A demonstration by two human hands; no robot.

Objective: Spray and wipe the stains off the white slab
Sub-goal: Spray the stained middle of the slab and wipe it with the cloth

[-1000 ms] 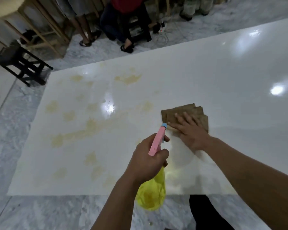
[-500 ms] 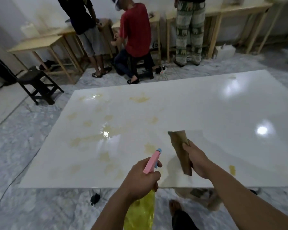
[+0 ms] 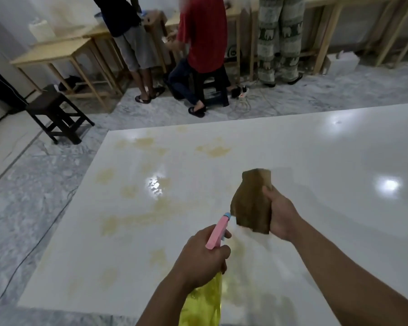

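The left hand [image 3: 203,257] is wrapped tight around the neck of a yellow translucent spray bottle with a pink head and blue nozzle tip [image 3: 218,231], fingers curled at the front, the nozzle aimed up and away toward the far side; the bottle's yellow body hangs below the fist at the near edge. Just right of it the right hand [image 3: 282,215] is closed on a crumpled brown cloth [image 3: 252,201], held lifted off the surface, thumb on the near face, the cloth drooping left of the palm; both forearms reach in from the near right. Beneath them lies the glossy white slab [image 3: 316,161], its left half blotched with yellowish stains [image 3: 213,150], the right half bare and reflecting lights; grey marble floor [image 3: 33,184] surrounds it; a dark wooden stool [image 3: 54,111] stands far left.
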